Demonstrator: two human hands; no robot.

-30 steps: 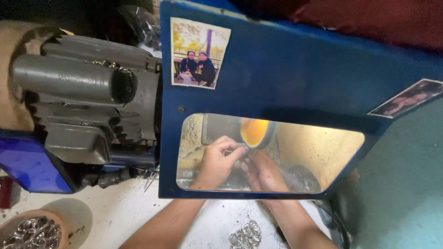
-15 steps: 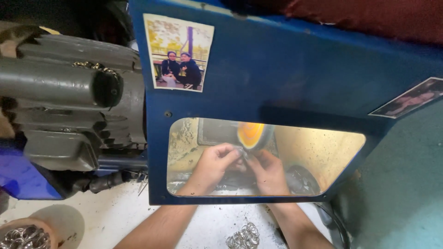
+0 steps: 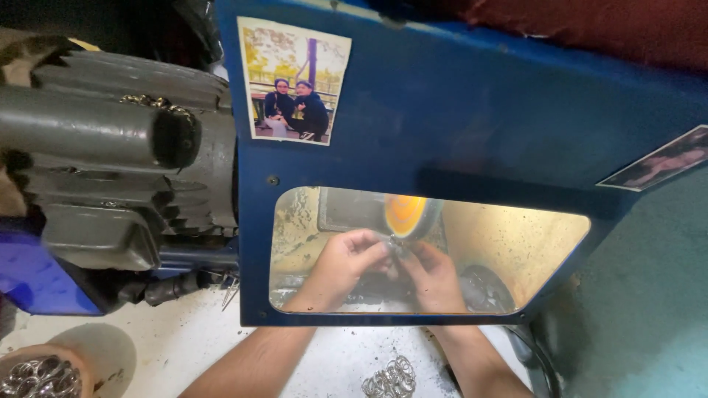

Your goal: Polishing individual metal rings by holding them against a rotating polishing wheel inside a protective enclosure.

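Head view looks down through a clear window in a blue guard panel [image 3: 479, 110], behind which both hands meet at an orange polishing wheel [image 3: 407, 215]. Left hand [image 3: 343, 265] and right hand [image 3: 435, 276] are pinched together on a small metal piece [image 3: 397, 247] held against the lower edge of the wheel; the piece is too small to identify. A grey motor [image 3: 110, 177] sits to the left of the panel. Metal rings [image 3: 391, 379] lie on the white bench [image 3: 184, 346] between the forearms, and a bowl of rings [image 3: 40, 376] stands at the bottom left.
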